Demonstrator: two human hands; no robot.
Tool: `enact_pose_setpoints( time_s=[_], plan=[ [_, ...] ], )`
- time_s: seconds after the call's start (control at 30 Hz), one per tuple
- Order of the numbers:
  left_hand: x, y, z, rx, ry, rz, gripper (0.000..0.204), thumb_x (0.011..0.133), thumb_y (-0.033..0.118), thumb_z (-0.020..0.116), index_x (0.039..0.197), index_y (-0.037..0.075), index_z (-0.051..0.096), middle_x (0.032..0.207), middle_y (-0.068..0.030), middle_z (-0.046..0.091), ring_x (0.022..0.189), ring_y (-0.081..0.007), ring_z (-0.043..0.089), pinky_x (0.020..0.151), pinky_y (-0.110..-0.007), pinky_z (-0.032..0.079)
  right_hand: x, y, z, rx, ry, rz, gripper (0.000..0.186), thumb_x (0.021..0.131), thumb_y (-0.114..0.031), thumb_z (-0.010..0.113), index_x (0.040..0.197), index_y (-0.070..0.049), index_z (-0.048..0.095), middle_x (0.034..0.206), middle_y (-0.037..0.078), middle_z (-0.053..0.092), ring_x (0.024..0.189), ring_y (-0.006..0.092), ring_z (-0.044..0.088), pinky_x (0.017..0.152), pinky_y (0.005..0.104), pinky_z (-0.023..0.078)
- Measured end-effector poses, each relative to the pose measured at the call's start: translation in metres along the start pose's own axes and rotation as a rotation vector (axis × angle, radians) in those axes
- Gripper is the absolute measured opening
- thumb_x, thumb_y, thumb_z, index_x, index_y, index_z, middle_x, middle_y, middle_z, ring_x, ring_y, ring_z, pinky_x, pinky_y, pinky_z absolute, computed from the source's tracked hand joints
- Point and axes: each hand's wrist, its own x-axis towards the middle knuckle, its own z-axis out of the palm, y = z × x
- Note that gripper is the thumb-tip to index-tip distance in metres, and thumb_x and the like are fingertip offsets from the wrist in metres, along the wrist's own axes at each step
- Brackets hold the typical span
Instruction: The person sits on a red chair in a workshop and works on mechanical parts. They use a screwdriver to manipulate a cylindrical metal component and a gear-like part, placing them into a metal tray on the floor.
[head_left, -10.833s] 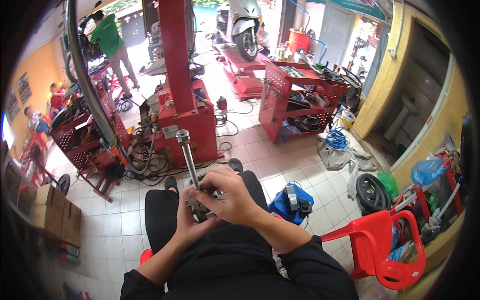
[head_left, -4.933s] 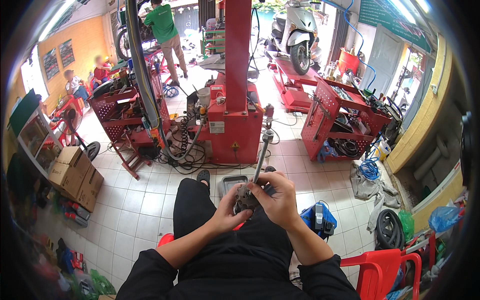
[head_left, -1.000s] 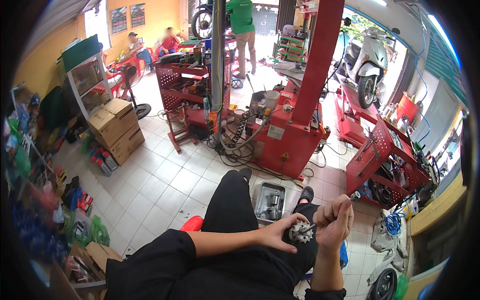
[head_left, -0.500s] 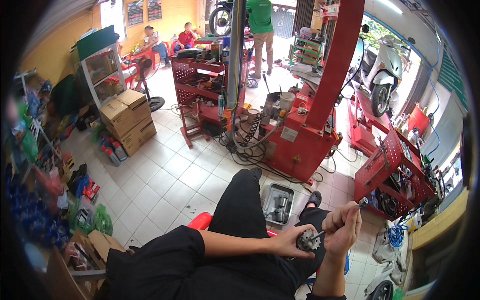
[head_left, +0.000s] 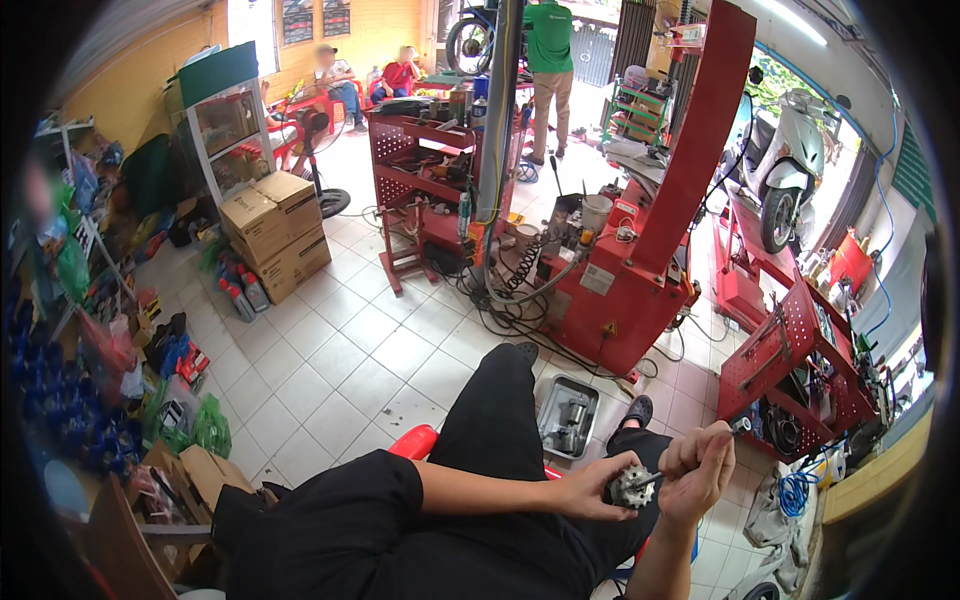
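Observation:
My left hand (head_left: 590, 492) holds a small toothed metal part (head_left: 631, 487) over my right thigh, its thumb and fingers curved round it. My right hand (head_left: 699, 468) has its fingers closed on a metal rod tool (head_left: 739, 425), whose socket-like head sticks out past my knuckles at the upper right. The rod's lower end meets the middle of the toothed part. On the floor between my feet, beyond both hands, lies a steel tray (head_left: 550, 420) with metal cylindrical parts (head_left: 576, 411) in it.
Red lift post (head_left: 600, 320), cables (head_left: 510, 315), tool carts (head_left: 420, 190) (head_left: 760, 370) stand ahead; scooter (head_left: 782, 180) is raised at right. Boxes (head_left: 277, 235), bags (head_left: 210, 425) are at left. A green-shirted person (head_left: 549, 45) stands at back; other people (head_left: 400, 75) sit near the yellow wall.
Earlier the rod stood upright between both hands; now it slants to the right in my right hand. My view has turned leftward, and both hands sit farther right in it.

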Motion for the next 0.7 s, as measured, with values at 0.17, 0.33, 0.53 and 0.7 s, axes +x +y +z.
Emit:
enact_pose_setpoints(
  time_s=[0.17, 0.33, 0.53, 0.7],
  plan=[
    [0.002, 0.032, 0.002, 0.148, 0.099, 0.174, 0.056, 0.072, 0.018, 0.078, 0.114, 0.004, 0.044, 0.103, -0.0079, 0.056, 0.093, -0.0105, 0.052, 0.081, -0.028, 0.044, 0.000, -0.002, -0.003, -0.030, -0.006, -0.021, 0.033, 0.101, -0.029, 0.037, 0.075, -0.008, 0.036, 0.056, -0.003, 0.025, 0.044, 0.0060, 0.021, 0.039, 0.0241, 0.018],
    [0.002, 0.012, 0.002, 0.083, -0.039, -0.148, 0.063, 0.069, 0.022, 0.080, 0.117, 0.004, 0.044, 0.098, -0.0085, 0.058, 0.091, -0.0114, 0.052, 0.081, -0.028, 0.044, -0.001, 0.000, -0.001, -0.030, -0.010, -0.004, 0.034, 0.101, -0.029, 0.037, 0.075, -0.008, 0.035, 0.056, -0.003, 0.025, 0.044, 0.0060, 0.021, 0.039, 0.0244, 0.018],
    [0.001, 0.021, 0.004, -0.015, 0.052, 0.078, 0.057, 0.070, 0.014, 0.076, 0.115, 0.003, 0.044, 0.093, -0.0050, 0.056, 0.087, -0.0100, 0.052, 0.076, -0.026, 0.044, -0.002, -0.004, 0.002, 0.010, -0.006, 0.015, 0.034, 0.101, -0.029, 0.037, 0.074, -0.008, 0.035, 0.056, -0.003, 0.025, 0.044, 0.0061, 0.021, 0.039, 0.0242, 0.018],
    [-0.003, 0.012, 0.004, 0.022, 0.048, 0.109, 0.063, 0.069, 0.014, 0.077, 0.118, 0.005, 0.039, 0.096, -0.0049, 0.053, 0.089, -0.0105, 0.050, 0.077, -0.026, 0.043, -0.001, 0.001, 0.001, -0.036, 0.011, 0.021, 0.035, 0.101, -0.032, 0.037, 0.074, -0.011, 0.033, 0.055, -0.004, 0.023, 0.043, 0.0059, 0.019, 0.039, 0.0243, 0.016]
  ],
)
